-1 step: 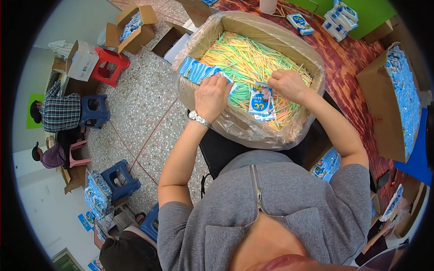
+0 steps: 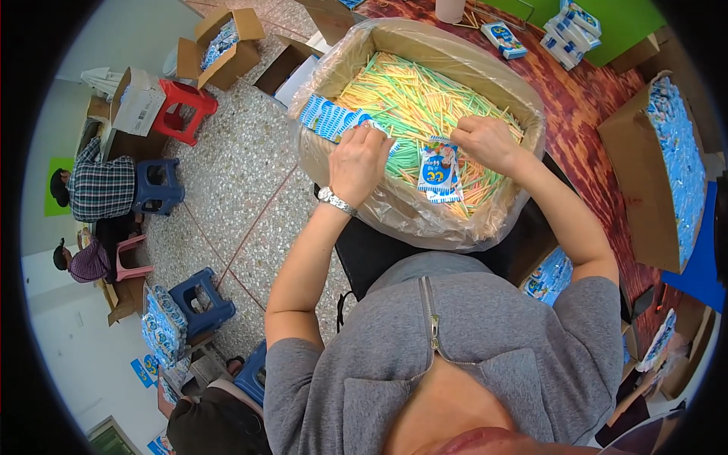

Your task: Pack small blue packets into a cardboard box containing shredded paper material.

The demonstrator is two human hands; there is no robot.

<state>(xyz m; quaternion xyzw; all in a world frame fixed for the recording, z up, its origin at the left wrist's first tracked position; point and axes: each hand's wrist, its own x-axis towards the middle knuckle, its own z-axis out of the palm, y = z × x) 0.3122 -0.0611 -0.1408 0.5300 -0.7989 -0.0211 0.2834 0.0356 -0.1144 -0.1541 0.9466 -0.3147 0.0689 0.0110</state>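
A plastic-lined cardboard box [image 2: 343, 72] in front of me holds a heap of thin pastel sticks [image 2: 409, 83] in yellow, green and orange. My left hand [image 2: 358, 161] is closed with its fingers curled at the near end of a strip of blue-and-white packets [image 2: 327, 119] lying over the box's left side. Near the middle, a small blue-and-white packet [image 2: 435, 171] lies on the sticks, with part of another showing beneath it. My right hand [image 2: 485, 142] has its fingers bent together beside that packet's upper right corner; what they pinch is hidden.
At the right stands a big carton [image 2: 633, 189] full of blue packets. Packet bundles [image 2: 570, 34] lie on the red patterned surface [image 2: 561, 106]. On the left are a red stool [image 2: 184, 110], blue stools [image 2: 203, 299] and an open carton [image 2: 227, 49]. Other people [image 2: 105, 189] sit farther left.
My right hand and the small packet have shifted very slightly. My left hand stays almost in the same place.
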